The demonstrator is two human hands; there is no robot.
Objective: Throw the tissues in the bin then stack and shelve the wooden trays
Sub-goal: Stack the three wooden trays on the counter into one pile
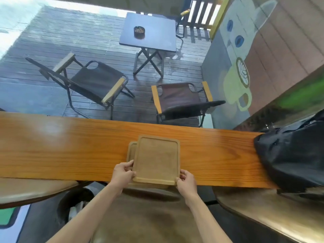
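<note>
Two light wooden trays lie stacked on the long wooden counter (70,151). The top tray (157,159) is shifted right, so the lower tray (131,151) shows only as a strip at the left. My left hand (122,173) grips the near left corner of the stack. My right hand (185,179) grips the near right corner of the top tray. The near edge of the trays overhangs the counter's front edge. No tissues are in view.
A black bag (294,155) lies on the counter's right end. Wooden stool seats (149,216) sit below me. A dark round bin (75,204) stands under the counter at the left. Beyond the window are folding chairs (98,81) and a small table (149,30).
</note>
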